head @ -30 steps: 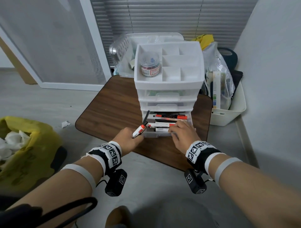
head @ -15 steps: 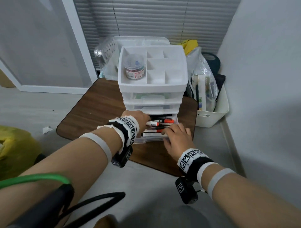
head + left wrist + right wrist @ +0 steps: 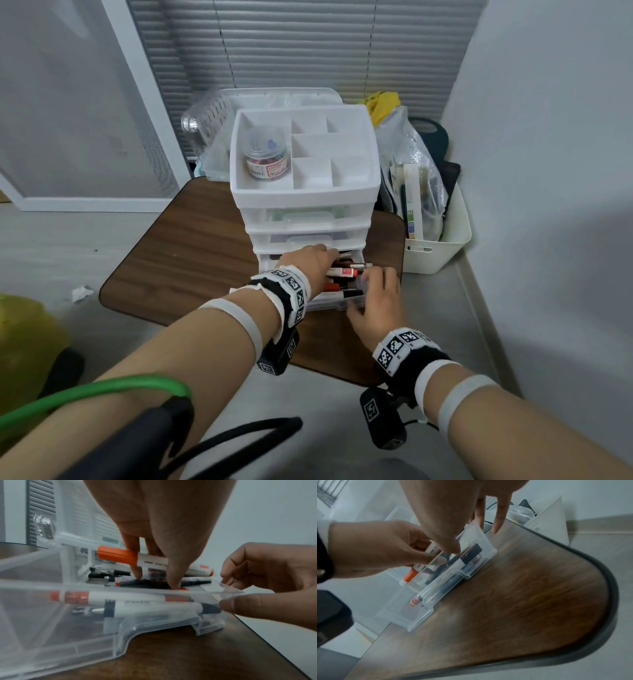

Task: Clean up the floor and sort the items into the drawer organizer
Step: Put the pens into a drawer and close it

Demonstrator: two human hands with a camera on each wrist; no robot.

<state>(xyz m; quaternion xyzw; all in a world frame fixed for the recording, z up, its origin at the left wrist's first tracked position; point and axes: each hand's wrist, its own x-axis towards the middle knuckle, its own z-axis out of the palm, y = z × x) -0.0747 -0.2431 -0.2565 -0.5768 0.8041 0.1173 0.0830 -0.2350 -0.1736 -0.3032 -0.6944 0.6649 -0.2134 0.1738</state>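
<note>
A white drawer organizer stands on a brown table. Its clear bottom drawer is pulled out and holds several markers and pens. My left hand reaches down into the drawer. It grips a white marker with an orange cap, lying crosswise just above the others. My right hand pinches the drawer's front rim at its right corner, thumb in front and fingers on top.
A small jar sits in the organizer's top tray. A white basket full of bags stands right of the table, with a clear bin behind it. On the floor to the left are a yellow bag and a paper scrap.
My left hand carried the marker from the drawer's front left corner to over the drawer and lowered it in. My right hand slid to the drawer's right front corner.
</note>
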